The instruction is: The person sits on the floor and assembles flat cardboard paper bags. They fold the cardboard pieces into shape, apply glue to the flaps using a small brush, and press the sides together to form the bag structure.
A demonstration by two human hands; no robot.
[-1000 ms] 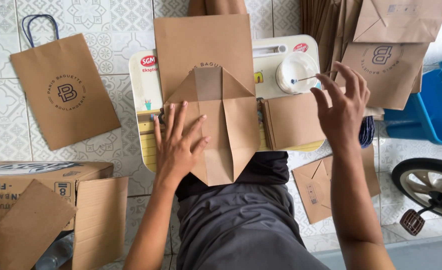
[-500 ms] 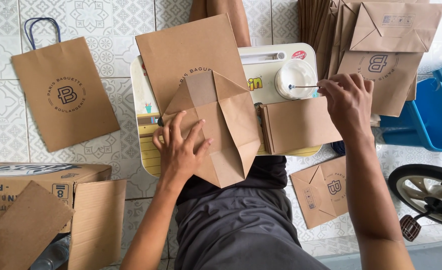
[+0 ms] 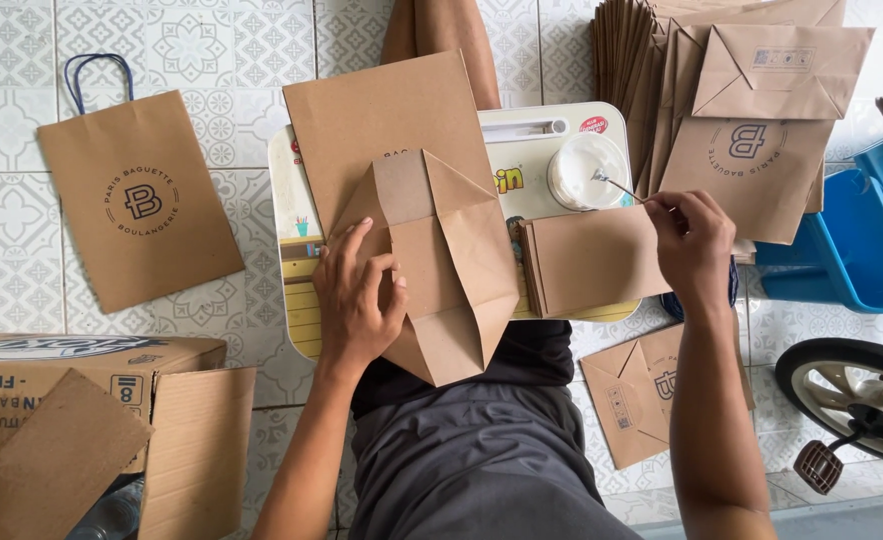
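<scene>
Right hand (image 3: 697, 240) moved in from the glue cup (image 3: 588, 171), pinching a thin stick (image 3: 622, 186). Left hand (image 3: 360, 300) lies flat, fingers spread, on the folded paper bag (image 3: 442, 250) on the worktop (image 3: 297, 300). Bag looks light, creases easily; hold at the folds.

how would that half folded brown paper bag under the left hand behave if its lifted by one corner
The paper bag would likely flop and sag: it is thin creased paper with raised flaps. It looks light for its size, lying flat under only the left hand. Its open bottom folds would probably spring apart, since nothing visible holds them shut.
</scene>
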